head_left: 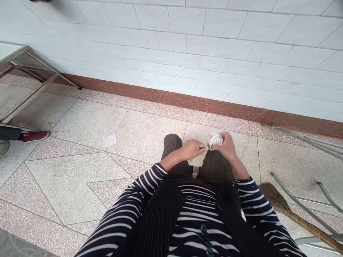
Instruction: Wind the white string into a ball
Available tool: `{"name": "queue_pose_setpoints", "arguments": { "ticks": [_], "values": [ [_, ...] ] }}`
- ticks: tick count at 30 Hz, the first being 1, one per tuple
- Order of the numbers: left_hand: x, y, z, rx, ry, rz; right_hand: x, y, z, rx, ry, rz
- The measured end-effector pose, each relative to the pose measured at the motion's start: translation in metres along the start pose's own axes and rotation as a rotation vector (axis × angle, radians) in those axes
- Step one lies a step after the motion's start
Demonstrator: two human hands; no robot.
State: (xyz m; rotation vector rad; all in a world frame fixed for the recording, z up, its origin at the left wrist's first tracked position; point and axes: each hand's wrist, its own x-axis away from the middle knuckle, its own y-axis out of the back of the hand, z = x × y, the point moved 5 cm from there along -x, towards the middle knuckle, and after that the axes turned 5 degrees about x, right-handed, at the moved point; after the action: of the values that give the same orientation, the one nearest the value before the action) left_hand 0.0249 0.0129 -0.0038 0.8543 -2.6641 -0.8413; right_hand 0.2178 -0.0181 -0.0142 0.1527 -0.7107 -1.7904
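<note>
My right hand (pixel 226 145) is wrapped round a ball of white yarn (pixel 215 139), held just above my right knee. A short strand runs from the ball to my left hand (pixel 192 149), whose fingers are pinched on the yarn's end. Something small and tan shows at the left fingertips, too small to name. The two hands are close together, a little apart, over my knees in dark patterned trousers (pixel 171 144).
A straw broom (pixel 294 216) and metal chair legs (pixel 289 194) are at my right. On the floor lies a white paper (pixel 109 141). At left stand a metal-framed table (pixel 34 91) and another person's maroon shoe (pixel 36 136). A tiled wall (pixel 187 46) rises ahead.
</note>
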Motion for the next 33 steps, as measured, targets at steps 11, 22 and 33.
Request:
{"name": "queue_pose_setpoints", "arguments": {
  "ticks": [11,22,33],
  "values": [
    [-0.008,-0.008,0.015,-0.187,-0.133,0.044,0.049,-0.047,-0.034,-0.561,-0.294,0.694],
    [0.012,-0.023,0.058,0.154,0.249,0.045,0.034,-0.002,-0.005,-0.859,-0.186,0.317],
    [-0.012,0.002,-0.002,-0.445,-0.156,0.067,0.012,-0.036,-0.025,-0.124,-0.067,0.175]
  ]
}}
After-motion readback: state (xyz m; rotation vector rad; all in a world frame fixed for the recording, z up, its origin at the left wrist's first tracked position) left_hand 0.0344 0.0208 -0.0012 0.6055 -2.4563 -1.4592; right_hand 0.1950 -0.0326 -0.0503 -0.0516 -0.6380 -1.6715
